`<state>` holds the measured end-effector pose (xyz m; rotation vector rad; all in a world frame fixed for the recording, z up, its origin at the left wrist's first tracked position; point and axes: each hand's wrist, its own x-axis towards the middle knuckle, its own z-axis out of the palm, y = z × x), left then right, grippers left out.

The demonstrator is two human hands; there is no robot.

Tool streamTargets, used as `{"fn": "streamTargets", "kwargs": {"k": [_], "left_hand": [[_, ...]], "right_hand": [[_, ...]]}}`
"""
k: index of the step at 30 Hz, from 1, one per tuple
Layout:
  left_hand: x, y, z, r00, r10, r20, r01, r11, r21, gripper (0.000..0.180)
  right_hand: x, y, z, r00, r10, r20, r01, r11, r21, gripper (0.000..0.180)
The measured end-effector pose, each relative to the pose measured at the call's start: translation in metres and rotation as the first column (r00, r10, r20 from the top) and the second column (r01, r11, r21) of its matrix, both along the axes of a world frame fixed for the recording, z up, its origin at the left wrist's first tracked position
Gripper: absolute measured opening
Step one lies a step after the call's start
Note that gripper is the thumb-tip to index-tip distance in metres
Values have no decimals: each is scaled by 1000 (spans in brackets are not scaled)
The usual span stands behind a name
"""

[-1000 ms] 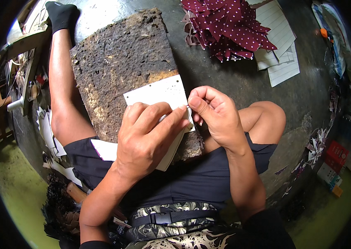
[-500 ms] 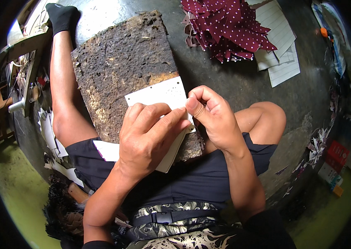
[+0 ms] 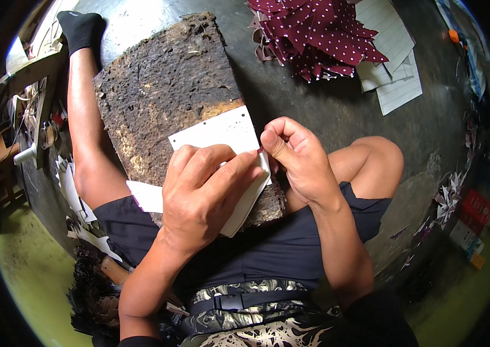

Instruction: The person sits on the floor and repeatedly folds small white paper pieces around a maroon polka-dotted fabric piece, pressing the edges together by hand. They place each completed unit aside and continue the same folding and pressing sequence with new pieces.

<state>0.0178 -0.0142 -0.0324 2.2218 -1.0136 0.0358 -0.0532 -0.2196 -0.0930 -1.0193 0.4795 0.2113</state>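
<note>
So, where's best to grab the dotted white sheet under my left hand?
Probably pinch the far-left corner of the dotted white sheet, coming from the left: it projects bare beyond your left hand, while your right hand crowds the right edge.

A dark grey floor [image 3: 337,107] is spreading around a thick, pitted slab [image 3: 164,87], brown-black with paler worn patches. Whether the slab's near end is resting on the floor or on the lap is not showing. A white sheet [image 3: 221,130] with small holes is lying along its right edge, and a purple-edged white piece [image 3: 145,196] is overlapping its lower left side. On the floor, a maroon polka-dot fabric pile [image 3: 320,34] is sitting against lined pages [image 3: 401,95], while pale scraps [image 3: 446,196] are scattering far right.
</note>
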Motion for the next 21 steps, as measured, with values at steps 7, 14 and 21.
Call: {"fn": "streamTargets", "kwargs": {"k": [7,14,21], "left_hand": [[1,0,1,1000,-8,22,7,1000,11,34],[1,-1,1,1000,0,19,1,1000,-5,33],[1,-1,0,1000,1,32,-1,1000,-5,33]], "right_hand": [[-2,3,-13,999,-44,-25,43,997,-60,28],[-2,2,-21,997,-54,-54,47,992,-121,29],[0,-1,-33,996,-55,-74,35,970,-241,30]]}}
